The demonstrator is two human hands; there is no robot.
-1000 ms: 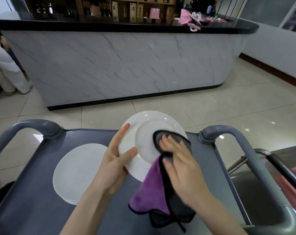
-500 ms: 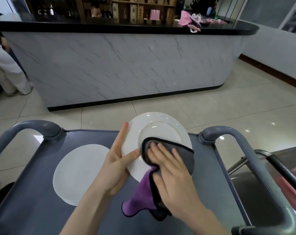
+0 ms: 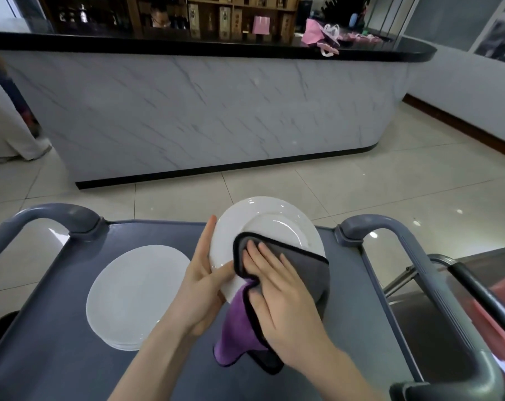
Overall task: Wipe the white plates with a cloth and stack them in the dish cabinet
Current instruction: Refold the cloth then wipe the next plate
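1. The right hand (image 3: pixel 283 299) lays its fingers (image 3: pixel 261 256) straight and slightly apart, pressing the cloth (image 3: pixel 303 264) flat on the plate (image 3: pixel 263 224).
2. The left hand (image 3: pixel 199 285) pinches the plate's left rim, thumb in front and the other fingers behind, holding it tilted on edge.
3. The plate's uncovered face lies up and away from the right fingertips, so the next stroke likely goes that way.
4. A stack of plates (image 3: pixel 138 293) lies flat on the cart (image 3: pixel 57 357), just left of the left hand.

The left hand (image 3: pixel 199 285) is holding a tilted white plate (image 3: pixel 263 224) over the grey cart (image 3: pixel 71 357), and the right hand (image 3: pixel 280 293) is pressing a cloth (image 3: pixel 309 264) flat against it. A stack of plates (image 3: pixel 135 290) is lying just beside.
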